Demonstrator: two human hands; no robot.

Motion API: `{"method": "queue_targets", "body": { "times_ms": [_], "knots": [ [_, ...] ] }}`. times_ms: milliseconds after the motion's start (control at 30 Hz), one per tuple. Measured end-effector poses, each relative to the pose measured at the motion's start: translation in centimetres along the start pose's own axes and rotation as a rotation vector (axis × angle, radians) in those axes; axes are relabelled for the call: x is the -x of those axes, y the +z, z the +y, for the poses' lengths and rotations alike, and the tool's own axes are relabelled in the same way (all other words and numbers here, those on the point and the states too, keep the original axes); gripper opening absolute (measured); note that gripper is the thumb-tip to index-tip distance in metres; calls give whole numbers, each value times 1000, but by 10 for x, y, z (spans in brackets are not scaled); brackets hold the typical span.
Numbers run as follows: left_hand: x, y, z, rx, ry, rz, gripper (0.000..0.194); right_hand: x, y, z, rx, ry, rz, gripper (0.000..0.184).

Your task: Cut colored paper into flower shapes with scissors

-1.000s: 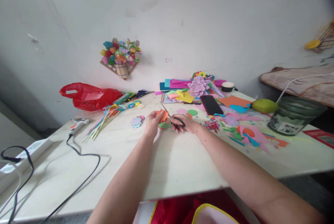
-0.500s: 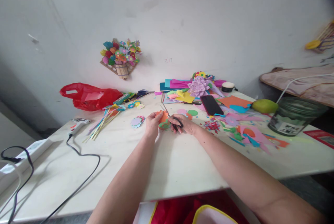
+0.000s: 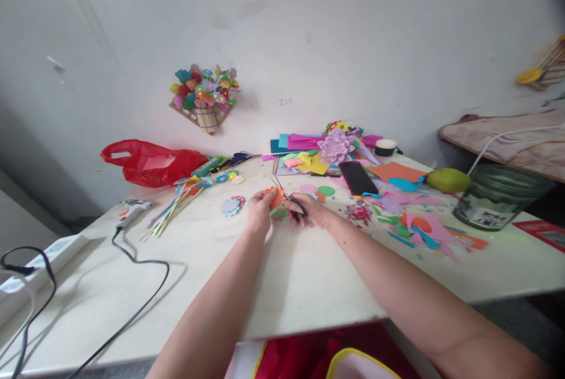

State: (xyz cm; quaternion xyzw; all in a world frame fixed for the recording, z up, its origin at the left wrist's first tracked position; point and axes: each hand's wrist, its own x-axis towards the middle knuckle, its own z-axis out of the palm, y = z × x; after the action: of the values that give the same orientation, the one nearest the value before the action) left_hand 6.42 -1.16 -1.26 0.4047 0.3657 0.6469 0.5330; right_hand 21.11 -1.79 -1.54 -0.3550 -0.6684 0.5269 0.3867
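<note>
My left hand (image 3: 259, 209) is closed on an orange craft-foam piece (image 3: 276, 196) with a scalloped edge. Green foam (image 3: 278, 212) shows just below it; I cannot tell whether the two are joined. Black-handled scissors (image 3: 298, 205) are in the grip of my right hand (image 3: 314, 209), their blades pointing up and away beside the orange piece. Left of my hands lies a lilac scalloped flower (image 3: 230, 207) with colourful ones beneath it. Just beyond the right hand are a pink disc (image 3: 308, 188) and a green disc (image 3: 326, 190).
Foam scraps (image 3: 426, 229), a phone (image 3: 357, 178) and a green glass jar (image 3: 489, 199) are on the right. To the left lie a glue gun (image 3: 135, 212) with a trailing cord, thin sticks (image 3: 176, 211) and a red plastic bag (image 3: 154, 164). A flower basket (image 3: 206, 119) hangs on the wall.
The scissors and my right hand have shifted very slightly against the orange foam. Everything else on the table stays where it was.
</note>
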Motion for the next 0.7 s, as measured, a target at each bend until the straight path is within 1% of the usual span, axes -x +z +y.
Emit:
{"method": "queue_targets", "body": {
  "times_ms": [167,700],
  "knots": [
    [0,1,-1,-2,0,42,31,-1,2,1,-2,9,19,37],
    [0,3,-2,27,25,85,33,-3,5,1,-35,39,48,33]
  ]
}}
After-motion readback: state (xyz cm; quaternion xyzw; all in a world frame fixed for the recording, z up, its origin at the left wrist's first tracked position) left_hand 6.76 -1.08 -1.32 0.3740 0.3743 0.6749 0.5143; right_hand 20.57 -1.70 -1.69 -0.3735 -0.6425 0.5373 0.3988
